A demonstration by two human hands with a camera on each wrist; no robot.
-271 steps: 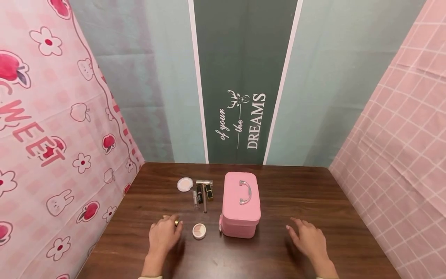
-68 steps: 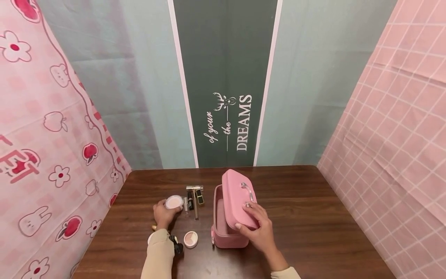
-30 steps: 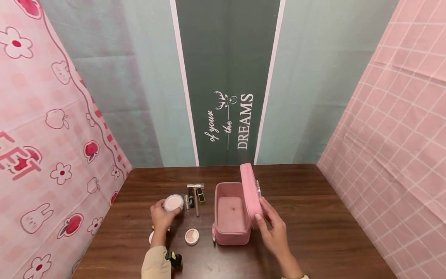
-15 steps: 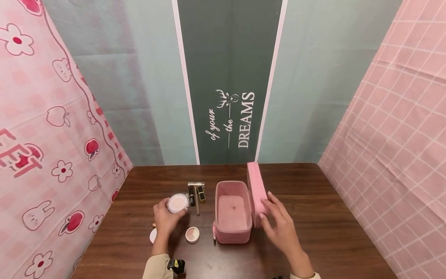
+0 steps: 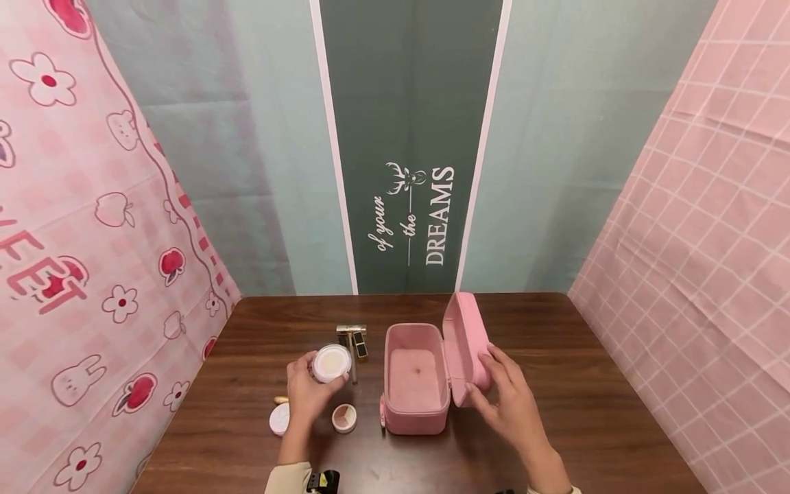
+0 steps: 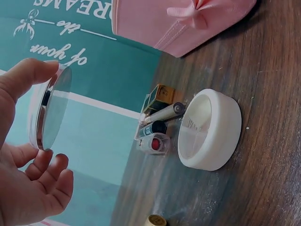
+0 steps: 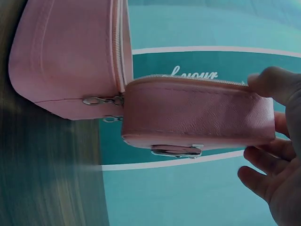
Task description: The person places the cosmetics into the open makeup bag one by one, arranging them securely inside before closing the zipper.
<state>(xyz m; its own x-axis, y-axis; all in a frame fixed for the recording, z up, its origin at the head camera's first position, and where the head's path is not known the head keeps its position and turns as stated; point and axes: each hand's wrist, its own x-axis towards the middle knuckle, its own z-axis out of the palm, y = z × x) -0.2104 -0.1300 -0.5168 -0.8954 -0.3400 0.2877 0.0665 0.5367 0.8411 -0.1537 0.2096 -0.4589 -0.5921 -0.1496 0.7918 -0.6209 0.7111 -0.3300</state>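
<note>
My left hand [image 5: 306, 394] grips a round clear-rimmed powder compact [image 5: 331, 361] by its edges, raised above the table; the left wrist view shows thumb and fingers at opposite sides of the compact [image 6: 55, 108]. In my right hand [image 5: 512, 408] is the lid [image 5: 470, 336] of a pink makeup case [image 5: 416, 422]. The lid is swung back to the right, its inner side partly visible, still joined to the case. Thumb and fingers pinch the lid's edge [image 7: 202, 113] in the right wrist view. Nothing lies on the case's visible floor.
A three-colour round palette [image 5: 344, 418] lies left of the case. Beyond the compact are a silver tube [image 5: 352, 330], a slim stick and a black-gold lipstick [image 5: 361, 345]. A white round item [image 5: 280, 419] and a gold piece [image 5: 281, 399] lie beside my left forearm.
The case's lid, first down, has been raised and tipped over to the right by my right hand. My left hand has taken hold of the compact, lifted it and carried it slightly right.
</note>
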